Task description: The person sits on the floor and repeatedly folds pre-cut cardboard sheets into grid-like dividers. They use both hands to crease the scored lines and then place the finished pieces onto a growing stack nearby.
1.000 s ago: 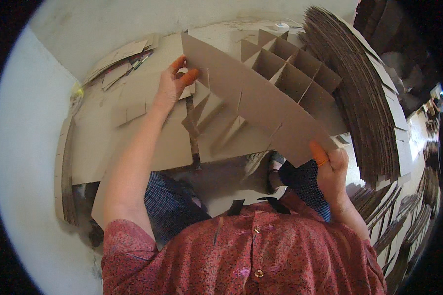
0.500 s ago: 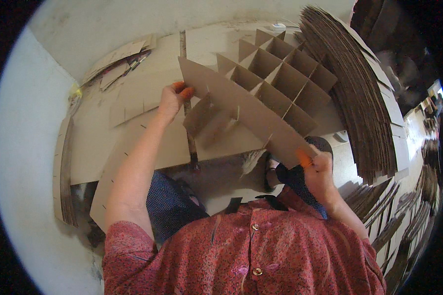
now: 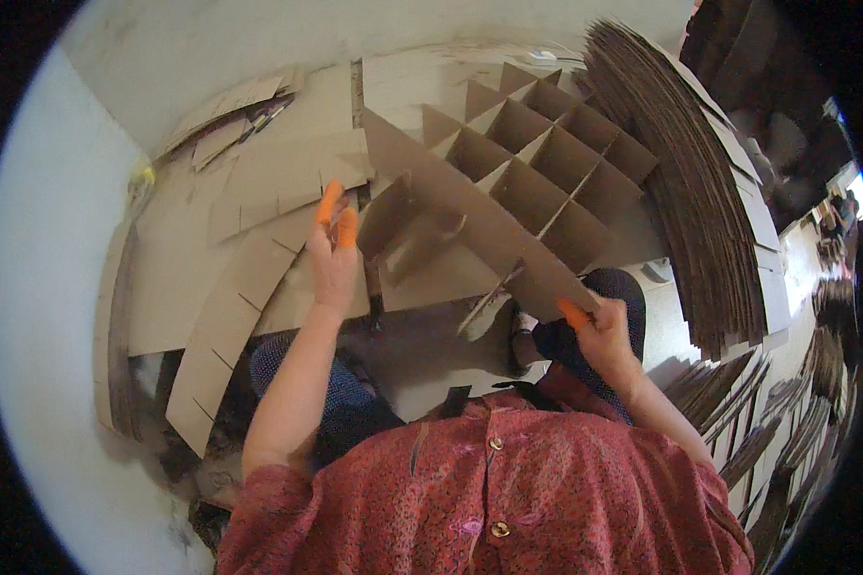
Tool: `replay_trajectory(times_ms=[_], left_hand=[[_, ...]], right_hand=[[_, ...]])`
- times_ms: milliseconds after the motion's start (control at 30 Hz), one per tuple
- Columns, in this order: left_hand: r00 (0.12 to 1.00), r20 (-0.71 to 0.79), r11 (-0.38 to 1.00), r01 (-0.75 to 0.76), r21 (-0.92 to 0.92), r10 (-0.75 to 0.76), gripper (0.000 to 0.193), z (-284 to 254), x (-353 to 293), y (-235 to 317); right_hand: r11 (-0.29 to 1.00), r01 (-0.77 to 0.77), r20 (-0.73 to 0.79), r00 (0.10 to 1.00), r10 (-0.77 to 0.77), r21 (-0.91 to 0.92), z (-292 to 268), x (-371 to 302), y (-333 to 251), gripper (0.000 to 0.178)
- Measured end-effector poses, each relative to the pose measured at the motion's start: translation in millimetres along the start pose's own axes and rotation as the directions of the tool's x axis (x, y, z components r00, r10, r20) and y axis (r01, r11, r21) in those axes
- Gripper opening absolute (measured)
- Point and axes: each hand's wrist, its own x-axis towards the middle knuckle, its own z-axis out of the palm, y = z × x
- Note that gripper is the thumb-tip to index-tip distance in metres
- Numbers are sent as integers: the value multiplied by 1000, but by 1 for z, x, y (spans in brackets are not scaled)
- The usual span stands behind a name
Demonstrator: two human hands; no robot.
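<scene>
A partly joined cardboard divider grid (image 3: 537,192) rests on the table in front of me, its cells formed by crossing strips. Along its near side runs a long cardboard strip (image 3: 470,206), slanting from far left to near right. My right hand (image 3: 604,335) grips the strip's near end between fingers and thumb. Orange covers show on fingertips of both hands. My left hand (image 3: 336,254) is off the strip, a little to its left, with fingers apart and nothing in them. Beside it lies a slotted cardboard strip (image 3: 235,326) that overhangs the table's near edge.
A tall stack of cardboard strips (image 3: 686,192) leans at the right. Loose sheets (image 3: 230,105) and pens (image 3: 267,122) lie at the far left. Another stack (image 3: 115,335) stands by the left wall. More bundles (image 3: 786,412) are on the floor at right. A small white box (image 3: 542,57) sits at the back.
My left hand has let go of the strip's far end and moved nearer to me, its fingers spreading. My right hand keeps its grip, shifted slightly left.
</scene>
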Motion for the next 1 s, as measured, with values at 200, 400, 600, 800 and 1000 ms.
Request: replay_trajectory(times_ms=[200, 400, 600, 800, 1000], left_hand=[[986, 55, 981, 153, 116, -160, 57, -6, -16, -2], [897, 94, 880, 396, 262, -432, 28, 3, -9, 9], [949, 135, 918, 230, 322, -285, 26, 9, -14, -20], [998, -52, 947, -28, 319, 47, 38, 9, -7, -3], [886, 223, 857, -455, 242, 408, 48, 10, -36, 31]], right_hand=[[909, 257, -51, 956, -289, -329, -15, 41, -69, 69], [856, 150, 306, 952, 10, -494, -5, 71, -76, 61], [810, 368, 329, 916, -231, -456, 7, 74, -61, 62], [776, 398, 345, 906, -247, -489, -12, 64, -69, 61], [831, 362, 269, 926, -266, -422, -7, 60, -65, 62]])
